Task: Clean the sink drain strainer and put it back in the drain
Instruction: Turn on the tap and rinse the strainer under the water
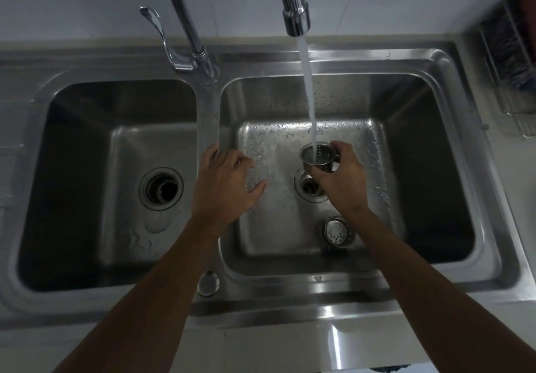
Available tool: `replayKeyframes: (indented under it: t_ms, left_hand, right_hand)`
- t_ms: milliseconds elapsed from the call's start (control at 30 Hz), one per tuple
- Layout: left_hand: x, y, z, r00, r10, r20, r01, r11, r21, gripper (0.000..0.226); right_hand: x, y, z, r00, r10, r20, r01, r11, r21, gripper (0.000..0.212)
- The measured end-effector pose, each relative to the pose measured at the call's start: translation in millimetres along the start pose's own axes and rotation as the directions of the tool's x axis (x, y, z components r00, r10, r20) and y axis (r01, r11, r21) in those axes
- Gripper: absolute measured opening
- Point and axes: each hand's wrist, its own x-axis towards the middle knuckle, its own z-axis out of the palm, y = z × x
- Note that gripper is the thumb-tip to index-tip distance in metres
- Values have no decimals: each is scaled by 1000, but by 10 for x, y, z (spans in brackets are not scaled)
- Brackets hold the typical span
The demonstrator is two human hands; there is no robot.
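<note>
Water stream (309, 91) runs from faucet spout (295, 15) straight into strainer basket (316, 156), held mouth-up and tilted slightly toward the camera. Right hand (343, 178) grips the strainer basket from its right side, fingers curled round the perforated wall, thumb on the rim. The basket sits above the right basin floor, just above and behind the open right drain (311, 188); that drain has nothing seated in it, dark hole visible, part covered by the hand.

Left hand (227, 185) holds nothing, fingers spread and loosely extended; its back fingertips rest on or near the divider (207, 123) between basins, the rest over the left part of the right basin floor. Contact with the divider can't be told for sure.

Second strainer piece (336, 230), round, perforated, lies on the right basin floor near the front edge, in front of the drain and just beside the right forearm. Whether it touches the forearm is unclear.

Right basin (420, 146) floor wet, droplets across the back wall. Left basin (78, 146) has its own drain (161, 188) open, some water streaks near its front edge.

Faucet lever (162, 38) stands at the back rim of the sink, left of the spout. Wire rack (510, 62) sits on the counter past the sink's back right corner, contents too dark to tell.
</note>
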Motion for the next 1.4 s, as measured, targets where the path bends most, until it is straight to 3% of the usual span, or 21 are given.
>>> replayKeyframes:
  t_ms: [67, 133, 167, 233, 300, 367, 600, 667, 733, 833, 933, 1033, 1167, 1400]
  left_hand:
    - [-1, 1, -9, 1000, 3, 3, -3, 1000, -2, 52]
    - [2, 2, -20, 1000, 0, 3, 0, 1000, -13, 51]
    - [1, 4, -26, 1000, -3, 7, 3, 1000, -15, 51]
    - [-1, 8, -32, 1000, -5, 13, 5, 1000, -16, 51]
    - [0, 7, -42, 1000, -7, 20, 8, 1000, -19, 51]
    - [4, 11, -49, 1000, -12, 29, 12, 1000, -22, 51]
    - [0, 16, -66, 1000, -16, 21, 17, 999, -38, 53]
    - [3, 19, -69, 1000, -14, 25, 15, 999, -34, 54]
    - [7, 12, -69, 1000, -10, 28, 11, 999, -33, 53]
    - [4, 4, -53, 1000, -3, 26, 4, 1000, -16, 53]
    - [4, -1, -30, 1000, 7, -4, -7, 1000, -19, 52]
    - [10, -2, -17, 999, 10, -33, -10, 1000, -17, 52]
    - [3, -1, 3, 999, 16, -37, -17, 1000, -22, 52]
    - [2, 20, -30, 1000, 5, -18, -5, 1000, -29, 52]
  right_hand:
    - [21, -34, 19, 989, 107, 104, -109, 994, 19, 74]
    - [50, -49, 41, 931, 297, 213, -321, 943, 90, 62]
    - [63, -63, 45, 867, 411, 281, -471, 860, 198, 52]
    - [68, -102, 27, 686, 548, 479, -726, 562, 397, 37]
    - [81, -101, -5, 560, 562, 609, -825, 316, 468, 40]
    - [72, -35, -52, 514, 556, 653, -848, 214, 485, 48]
    - [-21, 452, -506, 560, 629, 540, -820, 329, 468, 51]
    - [-55, 506, -614, 603, 633, 485, -797, 496, 344, 62]
    - [-124, 512, -634, 673, 610, 419, -707, 697, 121, 86]
    - [-201, 475, -587, 722, 593, 355, -646, 763, 39, 109]
    - [-273, 389, -454, 799, 486, 355, -418, 872, -252, 100]
    - [-399, 257, -193, 821, 333, 463, -136, 903, -408, 87]
    - [-502, 85, 248, 795, 186, 577, 146, 865, -481, 99]
    - [-499, 15, 496, 776, 244, 582, 193, 787, -587, 97]
